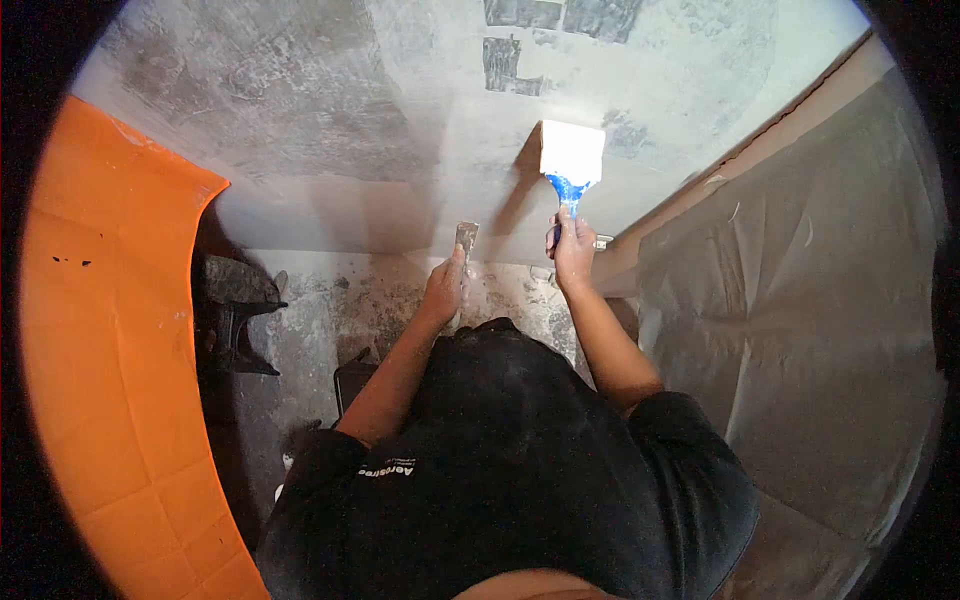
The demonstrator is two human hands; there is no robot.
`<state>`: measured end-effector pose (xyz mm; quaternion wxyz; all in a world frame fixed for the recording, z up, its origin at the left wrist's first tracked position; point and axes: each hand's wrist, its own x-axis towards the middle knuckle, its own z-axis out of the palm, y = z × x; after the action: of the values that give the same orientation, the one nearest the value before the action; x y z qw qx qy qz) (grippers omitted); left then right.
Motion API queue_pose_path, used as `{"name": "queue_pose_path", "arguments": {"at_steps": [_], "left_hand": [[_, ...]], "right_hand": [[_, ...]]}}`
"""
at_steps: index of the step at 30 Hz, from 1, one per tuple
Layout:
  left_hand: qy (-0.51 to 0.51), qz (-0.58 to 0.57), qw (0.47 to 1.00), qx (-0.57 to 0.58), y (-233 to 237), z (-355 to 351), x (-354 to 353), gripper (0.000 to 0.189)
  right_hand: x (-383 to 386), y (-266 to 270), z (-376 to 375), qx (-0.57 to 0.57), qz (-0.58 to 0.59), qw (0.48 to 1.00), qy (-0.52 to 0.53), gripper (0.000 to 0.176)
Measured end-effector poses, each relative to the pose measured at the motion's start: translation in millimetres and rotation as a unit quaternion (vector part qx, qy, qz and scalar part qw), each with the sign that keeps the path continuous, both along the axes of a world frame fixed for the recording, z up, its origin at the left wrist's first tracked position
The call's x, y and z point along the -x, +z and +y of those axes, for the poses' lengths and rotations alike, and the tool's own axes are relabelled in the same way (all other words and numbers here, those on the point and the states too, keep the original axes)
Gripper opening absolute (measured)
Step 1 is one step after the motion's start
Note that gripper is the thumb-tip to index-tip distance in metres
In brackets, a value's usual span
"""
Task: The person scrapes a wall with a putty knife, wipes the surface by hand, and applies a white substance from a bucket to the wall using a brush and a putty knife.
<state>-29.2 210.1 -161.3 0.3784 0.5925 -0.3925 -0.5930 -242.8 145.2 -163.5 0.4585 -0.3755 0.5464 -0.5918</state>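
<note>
You're gripping the wide knife in your right hand, blade pressing on the wall, and your left hand is clutching the small scraper lower down. If you're leaning on one corner of that blade, I reckon you're risking gouged ridges. Any drips could be landing on bare floor, not the plastic sheet.

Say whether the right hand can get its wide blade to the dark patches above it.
Probably yes: the right hand holds the wide blade below the dark patches, with only bare wall between.
</note>
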Motion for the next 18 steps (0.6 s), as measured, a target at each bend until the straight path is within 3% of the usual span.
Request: {"name": "queue_pose_path", "arguments": {"at_steps": [9, 15, 18], "left_hand": [[-0.004, -0.003, 1.0, 0.028, -4.7, 0.0, 3.7, 0.059], [-0.027, 0.019, 0.999, 0.001, -5.9, -2.2, 13.5, 0.059], [-0.031, 0.008, 0.999, -0.011, -8.2, -3.2, 20.6, 0.06]], "right_hand": [[16.4, 10.0, 23.6, -0.033, -0.026, 0.999, -0.012, 0.038], [39.0, 52.2, -3.8, 0.042, 0.015, 0.997, -0.055, 0.04], [46.2, 23.0, -19.1, 0.038, 0.019, 0.998, -0.047, 0.043]]}}
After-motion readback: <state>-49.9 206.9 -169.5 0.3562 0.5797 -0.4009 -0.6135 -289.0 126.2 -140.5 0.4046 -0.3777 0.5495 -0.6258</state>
